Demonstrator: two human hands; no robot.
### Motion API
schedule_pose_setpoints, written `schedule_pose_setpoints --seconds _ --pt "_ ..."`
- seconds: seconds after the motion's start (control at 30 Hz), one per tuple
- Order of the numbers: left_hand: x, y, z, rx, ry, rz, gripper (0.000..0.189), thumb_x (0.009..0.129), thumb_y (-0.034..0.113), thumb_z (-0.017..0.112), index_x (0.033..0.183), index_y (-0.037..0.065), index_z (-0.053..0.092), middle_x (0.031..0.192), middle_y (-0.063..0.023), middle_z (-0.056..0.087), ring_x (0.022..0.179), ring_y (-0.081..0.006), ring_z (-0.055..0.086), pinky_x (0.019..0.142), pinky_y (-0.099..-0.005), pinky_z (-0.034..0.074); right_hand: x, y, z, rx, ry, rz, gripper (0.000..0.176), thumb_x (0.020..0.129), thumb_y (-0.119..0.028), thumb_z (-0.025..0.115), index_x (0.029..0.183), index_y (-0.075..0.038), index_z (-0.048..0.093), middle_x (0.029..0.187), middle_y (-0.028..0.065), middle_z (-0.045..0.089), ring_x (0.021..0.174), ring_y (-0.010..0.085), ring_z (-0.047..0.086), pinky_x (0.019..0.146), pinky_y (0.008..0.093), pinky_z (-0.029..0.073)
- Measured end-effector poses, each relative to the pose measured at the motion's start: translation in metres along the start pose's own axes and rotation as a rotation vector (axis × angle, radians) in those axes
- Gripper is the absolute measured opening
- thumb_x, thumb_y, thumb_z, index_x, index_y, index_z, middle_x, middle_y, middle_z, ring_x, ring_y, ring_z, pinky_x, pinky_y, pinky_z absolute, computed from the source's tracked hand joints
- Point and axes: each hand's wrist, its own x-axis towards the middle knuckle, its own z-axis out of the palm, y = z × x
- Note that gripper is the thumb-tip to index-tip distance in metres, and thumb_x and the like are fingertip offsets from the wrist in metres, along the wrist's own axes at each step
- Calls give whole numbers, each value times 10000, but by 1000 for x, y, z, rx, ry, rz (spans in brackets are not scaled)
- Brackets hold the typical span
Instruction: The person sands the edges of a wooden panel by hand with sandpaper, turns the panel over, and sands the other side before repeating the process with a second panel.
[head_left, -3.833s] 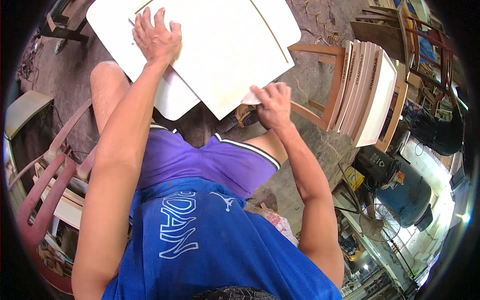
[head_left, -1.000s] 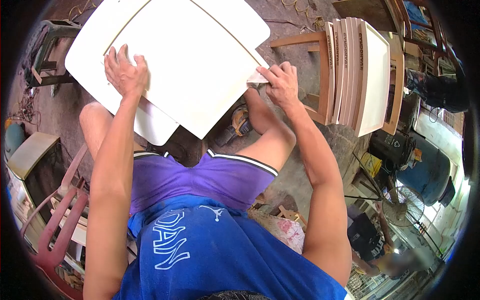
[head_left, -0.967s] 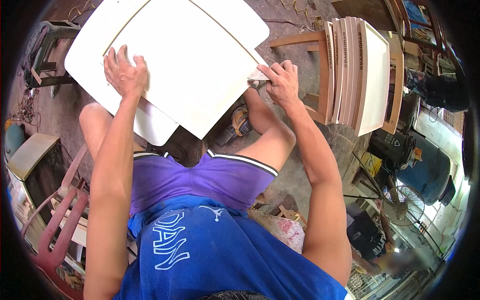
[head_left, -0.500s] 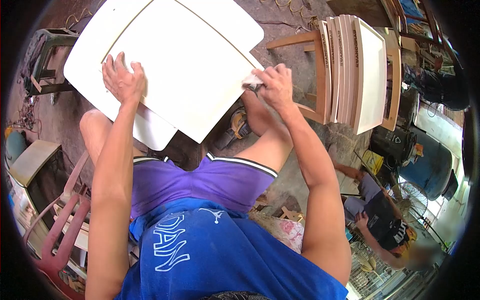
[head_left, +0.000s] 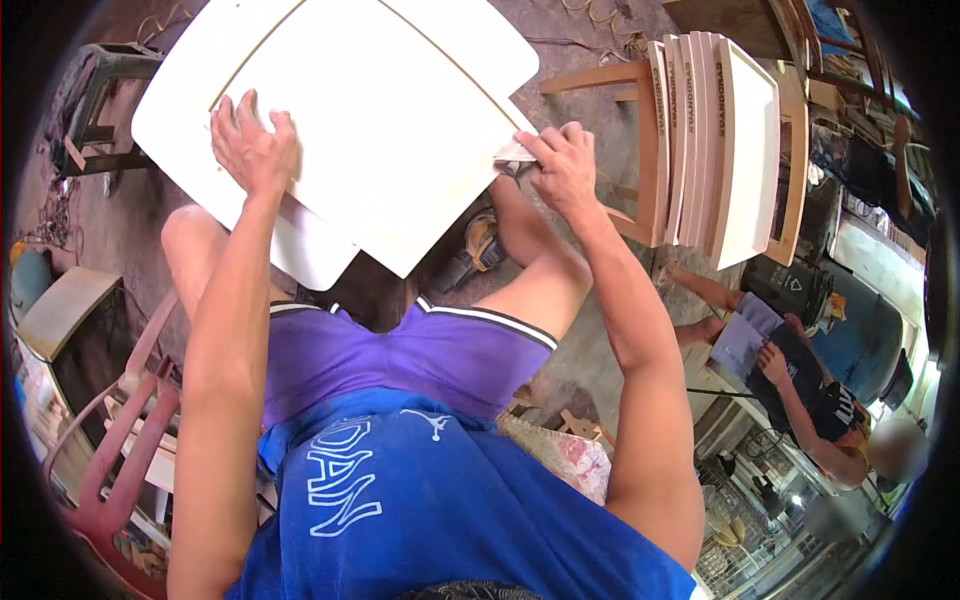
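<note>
— Cream-painted panel [head_left: 400, 130], tilted across the person's knees: why is the left hand [head_left: 252, 145] flat on it?
— Its fingers are spread wide, likely pressing so the panel cannot slide. The right hand [head_left: 565, 170] pinches a folded sheet [head_left: 515, 152], probably sandpaper, against the panel's edge.
— And the stacked panels [head_left: 715, 150]?
— They stand on edge on a chair, near.

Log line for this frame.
left hand: flat on white panel | right hand: pinching small pale sheet at panel edge | nearby: stacked panels on chair
</note>
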Motion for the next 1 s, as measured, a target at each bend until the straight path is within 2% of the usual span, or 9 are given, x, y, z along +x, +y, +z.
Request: schedule_pose_setpoints --seconds 0.1,0.2,0.37,0.47,0.5,0.67,0.83,0.97,1.0 --pt "4 1 -1 -17 13 -11 597 923 346 594 1487 154 556 1647 -157 355 1563 -347 238 1272 -531 190 -3 -22 2 45 8 50 405 704 -185 780 1109 -187 761 878 17 608 907 262 533 814 428 417" --pt "1 0 -2 -31 13 -11 598 919 345 592 1483 146 561 1642 -161 363 1560 -349 243 1273 -530 187 -19 -56 6 186 -39 -114 451 685 -105 705 1126 -186 756 872 16 591 898 263 521 801 431 405" --pt "-2 -3 -2 -79 -20 3 614 926 365 571 1496 138 536 1658 -163 331 1580 -336 184 1287 -526 116 -18 -41 5 68 -49 42 453 682 -104 700 1124 -186 759 882 5 612 926 266 542 835 443 419" --pt "2 0 -1 -93 -9 -6 613 929 364 569 1498 138 532 1659 -164 328 1580 -340 182 1285 -530 115 -28 -77 5 224 -70 -143 458 685 -105 711 1135 -174 759 895 7 627 955 271 560 851 447 430" --pt "1 0 -2 -89 -9 -4 615 930 364 568 1500 135 529 1659 -163 326 1580 -341 179 1285 -530 113 -29 -97 -4 230 -159 -114 460 688 -111 722 1142 -170 757 899 10 632 951 275 562 849 448 433" --pt "-1 -1 -3 -100 -31 -5 619 931 365 571 1505 138 522 1662 -165 318 1580 -342 177 1285 -530 108 -23 -84 -10 131 -57 -41 423 709 -125 722 1130 -156 749 898 15 621 896 263 538 787 427 409" --pt "1 -1 -1 -80 -21 -2 620 934 375 571 1508 149 517 1661 -166 311 1583 -339 167 1286 -535 106 -32 -112 -4 206 -97 -147 397 720 -122 709 1115 -138 742 878 16 606 881 257 531 792 434 405" --pt "3 -2 1 -90 -17 -6 616 933 379 570 1501 147 521 1655 -167 318 1584 -340 158 1285 -545 100 -36 -118 1 129 -47 -66 390 744 -149 684 1129 -139 739 869 19 595 886 252 536 811 443 414" --pt "2 -2 1 -70 -6 1 617 931 373 571 1501 142 528 1649 -175 329 1578 -348 179 1284 -537 122 -42 -132 6 221 -59 -116 459 699 -141 717 1158 -152 734 877 15 581 894 261 533 810 447 413"
